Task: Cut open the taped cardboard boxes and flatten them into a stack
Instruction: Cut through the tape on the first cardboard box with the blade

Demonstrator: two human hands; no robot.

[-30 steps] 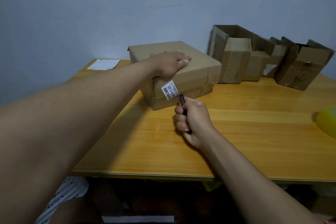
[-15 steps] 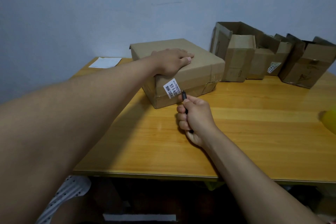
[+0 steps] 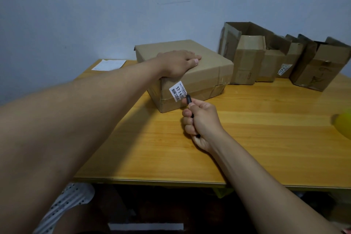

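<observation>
A flat taped cardboard box [image 3: 209,66] with a white barcode label [image 3: 178,91] on its near side sits in the middle of the wooden table [image 3: 247,148]. My left hand [image 3: 178,62] rests flat on the box's top near the front edge, fingers straight. My right hand [image 3: 199,123] grips a black cutter [image 3: 188,99] in a fist, its tip against the box's near side right beside the label, at the taped seam.
Three opened cardboard boxes [image 3: 248,57] [image 3: 281,61] [image 3: 321,66] stand in a row at the back right by the wall. A white paper [image 3: 109,64] lies at the back left corner. A blurred yellow object [image 3: 343,125] sits at the right edge.
My right hand has pushed the cutter up and forward until its tip meets the box's side by the label. My left hand stays on the box top.
</observation>
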